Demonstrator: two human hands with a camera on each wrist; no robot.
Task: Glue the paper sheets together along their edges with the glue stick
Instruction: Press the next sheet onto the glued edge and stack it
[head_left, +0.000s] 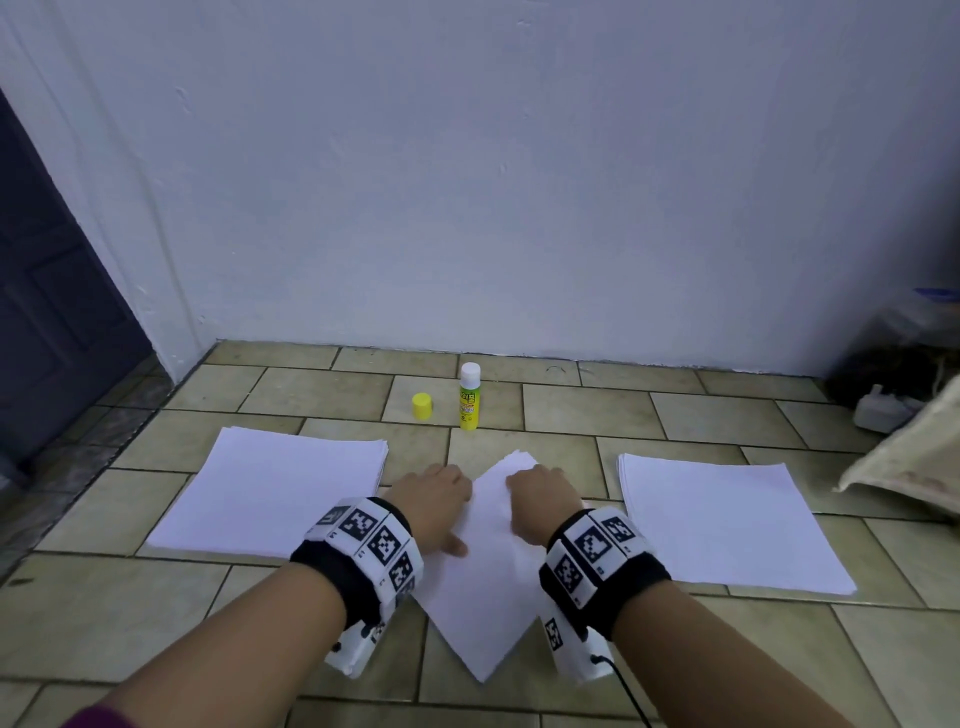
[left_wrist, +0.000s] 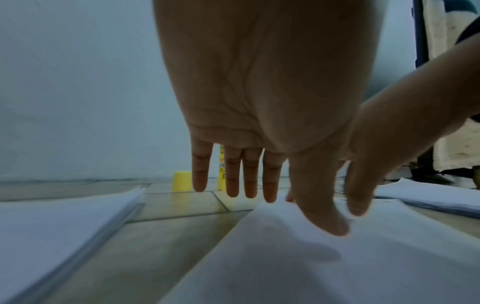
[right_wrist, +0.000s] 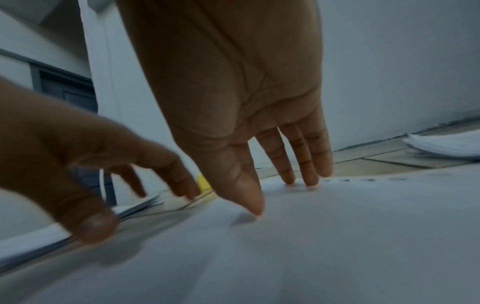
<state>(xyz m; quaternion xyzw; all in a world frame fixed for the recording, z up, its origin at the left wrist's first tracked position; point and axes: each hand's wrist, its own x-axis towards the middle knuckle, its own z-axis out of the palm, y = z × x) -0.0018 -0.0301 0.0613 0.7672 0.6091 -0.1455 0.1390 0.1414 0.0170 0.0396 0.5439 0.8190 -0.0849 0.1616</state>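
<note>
White paper sheets (head_left: 485, 587) lie turned like a diamond on the tiled floor between my hands. My left hand (head_left: 434, 501) rests at their left edge, fingers straight, the thumb (left_wrist: 324, 216) touching the paper (left_wrist: 298, 267). My right hand (head_left: 537, 499) presses flat on the sheets (right_wrist: 337, 236), straight fingertips (right_wrist: 306, 181) down near the far corner. Beyond the hands an uncapped glue stick (head_left: 469, 397) stands upright, white tip up, with its yellow cap (head_left: 422, 406) beside it on the left. In the left wrist view the cap (left_wrist: 182, 182) and the stick (left_wrist: 221, 168) show behind the fingers.
One stack of white paper (head_left: 280, 493) lies to the left and another stack (head_left: 727, 525) to the right. A white wall (head_left: 519, 182) rises right behind the glue stick. A dark door (head_left: 52, 312) is at far left; a sack and clutter (head_left: 909, 441) sit at far right.
</note>
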